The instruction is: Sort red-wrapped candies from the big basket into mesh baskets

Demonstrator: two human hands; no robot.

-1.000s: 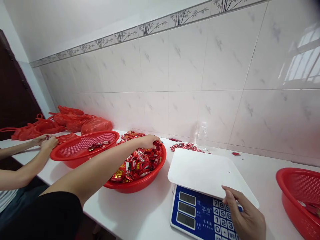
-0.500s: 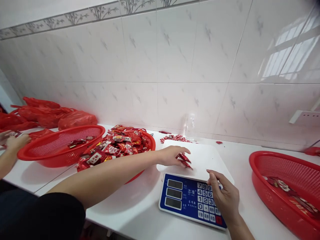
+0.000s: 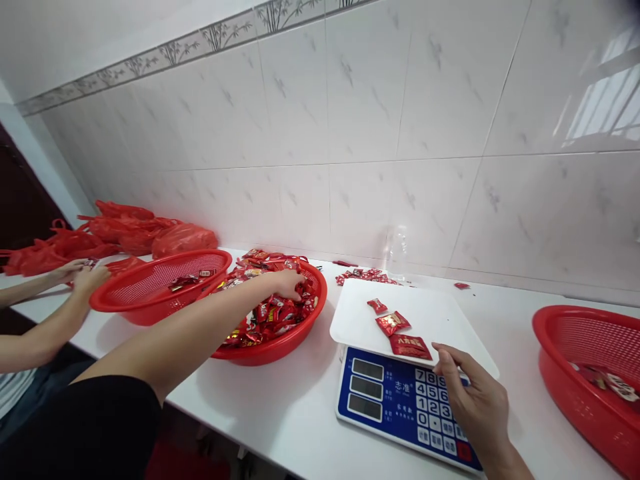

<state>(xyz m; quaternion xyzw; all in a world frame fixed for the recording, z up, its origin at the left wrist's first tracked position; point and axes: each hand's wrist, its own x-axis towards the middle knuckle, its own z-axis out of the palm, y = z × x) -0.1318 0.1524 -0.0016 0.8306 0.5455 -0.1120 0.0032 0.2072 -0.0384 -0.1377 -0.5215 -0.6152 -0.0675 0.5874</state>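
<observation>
My left hand [image 3: 289,283] reaches into a red basket [image 3: 295,347] heaped with wrapped candies [image 3: 277,313]; its fingertips are hidden among the candies. On the white weighing plate [image 3: 440,313] of a blue scale [image 3: 380,413] lie a small candy [image 3: 377,306], a square red packet [image 3: 393,323] and a wider red packet [image 3: 411,347]. My right hand [image 3: 473,393] hovers over the scale's keypad at the plate's front edge, thumb and index finger close together. Whatever may be between those fingertips is too small to make out.
Left of the full basket stands another red basket [image 3: 150,307] with a few candies, and red bags [image 3: 185,240] lie behind. Another person's hands [image 3: 90,277] are at far left. A red basket [image 3: 585,373] stands right. Small red packets [image 3: 367,275] lie behind the plate.
My left hand has left the weighing plate and moved left into the candy basket. The packets it held now lie on the plate. The view has shifted left.
</observation>
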